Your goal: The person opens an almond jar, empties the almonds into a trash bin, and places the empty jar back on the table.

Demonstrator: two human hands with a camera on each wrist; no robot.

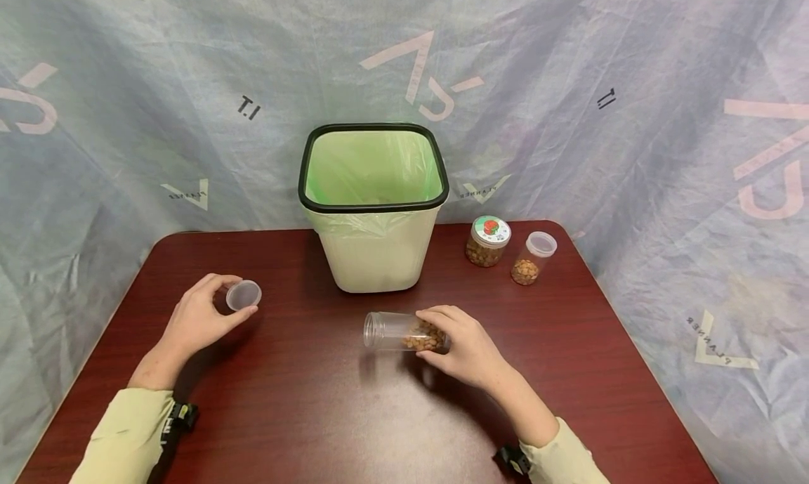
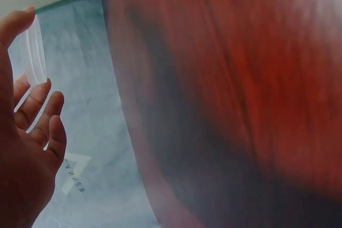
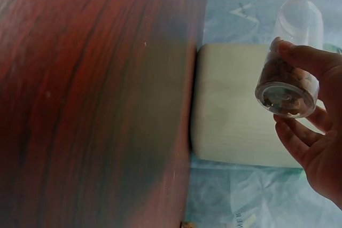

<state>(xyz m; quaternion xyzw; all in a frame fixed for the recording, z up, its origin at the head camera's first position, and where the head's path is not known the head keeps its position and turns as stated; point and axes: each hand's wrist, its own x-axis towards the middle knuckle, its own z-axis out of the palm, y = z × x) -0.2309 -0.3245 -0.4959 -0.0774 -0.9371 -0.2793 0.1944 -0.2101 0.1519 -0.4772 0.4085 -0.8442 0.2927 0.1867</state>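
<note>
My left hand (image 1: 204, 314) pinches a translucent plastic lid (image 1: 244, 296) between thumb and fingers, over the left side of the table. The same lid (image 2: 34, 50) shows edge-on in the left wrist view. My right hand (image 1: 461, 347) grips a clear plastic jar (image 1: 392, 331) by its base end. That jar lies sideways in the air, its uncovered mouth facing left, with small brown pieces (image 1: 425, 335) gathered near the bottom. In the right wrist view, the base of the jar (image 3: 287, 99) faces the camera.
A white bin (image 1: 379, 252) with a black rim and green liner stands at the table's back middle. To its right are a jar with a printed lid (image 1: 490, 232) and a jar with a translucent lid (image 1: 526, 267), both holding brown pieces. A grey curtain (image 1: 253, 62) hangs behind.
</note>
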